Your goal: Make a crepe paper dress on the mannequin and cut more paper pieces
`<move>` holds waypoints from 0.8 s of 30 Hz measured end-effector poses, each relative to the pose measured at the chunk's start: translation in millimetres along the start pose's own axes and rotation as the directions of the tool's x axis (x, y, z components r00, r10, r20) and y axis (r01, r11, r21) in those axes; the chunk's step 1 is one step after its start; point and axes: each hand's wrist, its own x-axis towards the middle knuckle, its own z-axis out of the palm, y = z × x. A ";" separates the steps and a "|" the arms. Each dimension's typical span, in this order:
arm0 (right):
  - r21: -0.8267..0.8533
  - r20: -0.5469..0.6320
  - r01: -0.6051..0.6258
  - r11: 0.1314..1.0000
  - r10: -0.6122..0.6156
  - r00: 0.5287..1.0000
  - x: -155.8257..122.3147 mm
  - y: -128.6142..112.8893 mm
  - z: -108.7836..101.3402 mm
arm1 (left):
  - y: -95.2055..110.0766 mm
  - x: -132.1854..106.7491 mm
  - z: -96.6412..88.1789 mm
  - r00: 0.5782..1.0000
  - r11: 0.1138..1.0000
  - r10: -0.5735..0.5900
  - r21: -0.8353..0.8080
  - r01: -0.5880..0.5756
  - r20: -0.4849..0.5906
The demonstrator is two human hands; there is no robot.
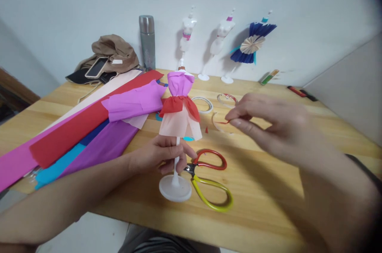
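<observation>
My left hand point(167, 154) is wrapped round the thin white stem of a small dress-form stand point(175, 186), just above its round base. The form wears a paper dress point(180, 103) with a purple top, a red overskirt and a pale pink skirt. To the right, my right hand point(259, 119) pinches a thin red strip point(222, 122) between thumb and forefinger, apart from the dress. Scissors point(211, 183) with one red and one yellow handle lie beside the stand, their blades partly hidden behind my left fingers.
Coloured crepe paper point(68, 137) covers the table's left side. Behind stand a thermos point(147, 44), two bare white forms point(188, 36) and a blue-dressed form point(252, 44). A tape roll point(203, 104), a phone point(96, 67), a brown cloth point(115, 51) and a green glue tube point(269, 77) lie about.
</observation>
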 end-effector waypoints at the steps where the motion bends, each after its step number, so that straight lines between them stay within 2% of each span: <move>1: -0.001 0.071 -0.069 0.998 0.069 0.995 -2.3 12.9 -7.1 | -0.8 0.4 -0.3 1.000 1.000 0.007 -0.005 -0.007 0.003; 3: -0.047 0.245 -0.201 0.978 0.206 0.947 -7.5 38.1 -16.8 | -3.1 1.7 -1.4 1.000 1.000 0.024 -0.017 -0.024 0.001; 4: -0.086 0.346 -0.275 0.957 0.288 0.893 -9.7 49.1 -18.8 | -4.4 2.4 -2.0 1.000 0.999 0.027 -0.022 -0.027 -0.004; 5: -0.147 0.426 -0.355 0.923 0.383 0.819 -11.2 58.4 -18.8 | -5.6 3.0 -2.7 1.000 0.999 0.024 -0.025 -0.025 -0.008; 7: -0.250 0.505 -0.440 0.862 0.504 0.700 -12.0 70.9 -13.9 | -6.9 3.9 -3.7 1.000 1.000 0.009 -0.026 -0.009 -0.008; 8: -0.277 0.523 -0.458 0.845 0.532 0.666 -11.4 74.4 -10.0 | -6.7 4.1 -4.1 1.000 1.000 0.002 -0.027 -0.002 -0.004; 9: -0.300 0.519 -0.463 0.834 0.550 0.655 -10.6 76.5 -5.9 | -5.9 4.0 -4.5 1.000 1.000 -0.002 -0.028 0.002 0.002; 15: -0.472 0.427 -0.426 0.772 0.623 0.656 -9.3 79.7 4.8 | 5.2 0.9 -9.1 0.999 0.998 0.038 -0.041 -0.039 -0.036; 17: -0.465 0.397 -0.428 0.775 0.614 0.682 -9.7 79.8 4.0 | 6.9 0.2 -11.1 0.997 0.998 0.054 -0.040 -0.056 -0.047; 21: -0.275 0.410 -0.411 0.869 0.492 0.768 -7.3 71.9 13.1 | 5.3 0.2 -13.1 0.997 0.998 0.063 -0.025 -0.064 -0.037; 24: -0.006 0.462 -0.291 0.957 0.261 0.848 -5.7 62.8 32.3 | 4.3 0.3 -13.7 0.998 0.998 0.057 -0.009 -0.057 -0.016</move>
